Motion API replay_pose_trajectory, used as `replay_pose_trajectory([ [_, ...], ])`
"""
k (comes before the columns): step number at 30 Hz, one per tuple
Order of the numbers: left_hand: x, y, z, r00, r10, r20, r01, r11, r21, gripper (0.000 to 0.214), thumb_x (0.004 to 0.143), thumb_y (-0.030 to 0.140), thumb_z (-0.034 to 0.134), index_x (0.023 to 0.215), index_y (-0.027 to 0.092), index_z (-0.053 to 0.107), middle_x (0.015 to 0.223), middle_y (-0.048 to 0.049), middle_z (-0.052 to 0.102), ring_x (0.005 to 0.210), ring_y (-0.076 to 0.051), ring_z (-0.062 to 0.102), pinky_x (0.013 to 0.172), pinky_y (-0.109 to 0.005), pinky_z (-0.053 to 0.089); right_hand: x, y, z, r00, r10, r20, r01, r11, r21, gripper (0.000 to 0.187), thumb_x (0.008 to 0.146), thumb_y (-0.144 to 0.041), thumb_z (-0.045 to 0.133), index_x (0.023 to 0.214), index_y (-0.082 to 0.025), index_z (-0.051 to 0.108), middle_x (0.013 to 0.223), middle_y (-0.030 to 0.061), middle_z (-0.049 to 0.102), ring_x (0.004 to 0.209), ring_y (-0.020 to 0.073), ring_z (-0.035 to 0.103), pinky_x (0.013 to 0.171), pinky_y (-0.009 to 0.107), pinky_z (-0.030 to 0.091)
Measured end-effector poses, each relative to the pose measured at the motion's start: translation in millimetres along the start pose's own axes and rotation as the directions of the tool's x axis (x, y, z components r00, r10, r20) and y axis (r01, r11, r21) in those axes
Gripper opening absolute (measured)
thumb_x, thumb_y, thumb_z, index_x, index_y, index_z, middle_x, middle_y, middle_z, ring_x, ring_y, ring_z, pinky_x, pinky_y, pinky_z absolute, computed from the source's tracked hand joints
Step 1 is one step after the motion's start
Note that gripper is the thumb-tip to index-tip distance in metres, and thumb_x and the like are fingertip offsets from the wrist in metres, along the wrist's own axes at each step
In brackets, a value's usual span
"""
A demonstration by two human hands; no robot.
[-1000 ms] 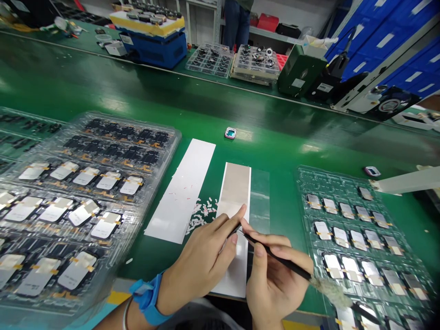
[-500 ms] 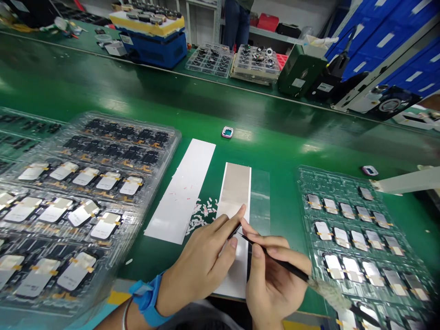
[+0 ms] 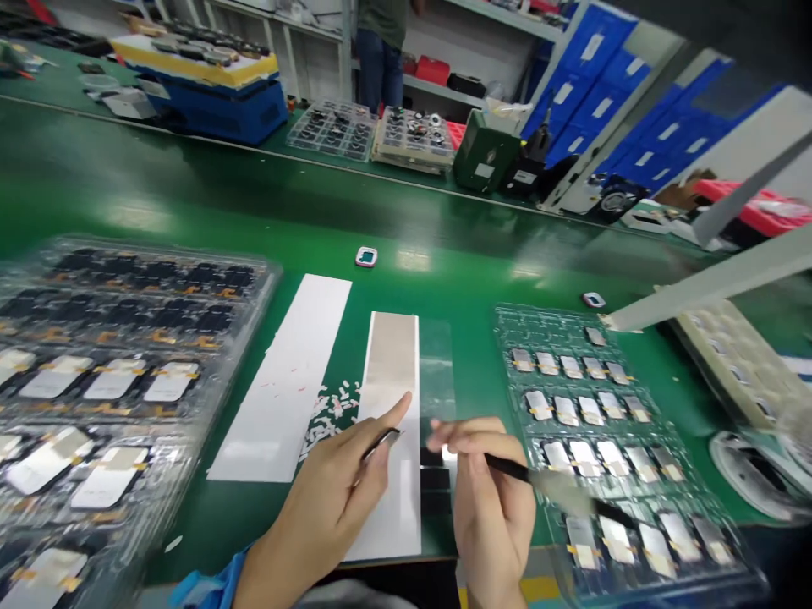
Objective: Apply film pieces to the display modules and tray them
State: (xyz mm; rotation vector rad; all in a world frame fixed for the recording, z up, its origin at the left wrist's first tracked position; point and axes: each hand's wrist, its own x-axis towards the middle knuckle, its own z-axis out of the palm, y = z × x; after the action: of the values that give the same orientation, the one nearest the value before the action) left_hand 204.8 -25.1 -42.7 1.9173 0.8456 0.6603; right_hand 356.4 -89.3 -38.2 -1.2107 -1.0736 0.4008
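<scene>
My left hand (image 3: 336,491) is closed on a small dark flat piece (image 3: 382,441), pinched near the thumb, with the index finger stretched forward. It is over a white-edged strip (image 3: 394,351) with a beige upper part. My right hand (image 3: 491,507) grips a slim black tool (image 3: 564,492) with a whitish wrapping round its middle; its tip is blurred, so its kind is unclear. The two hands are apart. Between them lies a clear film (image 3: 437,364) with black rectangles (image 3: 436,480) on it. Left of the strip are small white and pink scraps (image 3: 333,410) and a long white sheet (image 3: 288,381).
On the left stands a clear tray (image 3: 257,296) of screen-like parts; on the right, another tray (image 3: 507,326) holds similar parts. Two small square frames (image 3: 366,256) lie farther back. A white bar (image 3: 698,292) slants in from the right. A person (image 3: 381,51) stands beyond the bench.
The view has swung right, so the bench things sit farther left. My right hand has drawn away from my left, taking the tool's tip off the small dark piece.
</scene>
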Motion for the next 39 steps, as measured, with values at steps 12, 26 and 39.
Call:
replay_pose_trajectory([
  [12,-6,22,6.6,0.991,-0.003,0.135,0.032,0.977,-0.212,0.055,0.105,0.04,0.034,0.158,0.032,0.021,0.078,0.0,0.061,0.062,-0.014,0.057,0.057,-0.023,0.049,59,-25,-71,0.916,0.32,0.239,-0.147,0.826,-0.544,0.029,0.088,-0.046,0.057,0.071,-0.022,0.059,0.067,-0.0023,0.059,0.058,0.0134,0.055,0.054,0.025,0.045],
  [26,-11,-3,5.0,0.97,-0.129,-0.208,0.117,0.991,-0.067,0.016,0.1,0.036,0.046,0.107,0.024,0.055,0.075,0.0013,0.054,0.067,-0.015,0.058,0.059,-0.022,0.049,198,110,-243,0.851,0.459,-0.256,-0.365,0.166,-0.916,0.031,0.095,-0.036,0.062,0.118,-0.016,0.061,0.116,0.007,0.064,0.098,0.0205,0.065,0.084,0.04,0.057],
  [39,-11,6,10.2,0.94,-0.205,-0.271,0.186,0.978,-0.094,0.017,0.098,0.035,0.046,0.104,0.025,0.058,0.078,0.0011,0.057,0.073,-0.016,0.059,0.059,-0.021,0.045,148,112,-253,0.963,0.226,0.144,0.106,0.172,-0.979,0.042,0.084,-0.014,0.049,0.118,-0.029,0.07,0.125,0.0016,0.065,0.105,0.0238,0.066,0.077,0.031,0.056],
])
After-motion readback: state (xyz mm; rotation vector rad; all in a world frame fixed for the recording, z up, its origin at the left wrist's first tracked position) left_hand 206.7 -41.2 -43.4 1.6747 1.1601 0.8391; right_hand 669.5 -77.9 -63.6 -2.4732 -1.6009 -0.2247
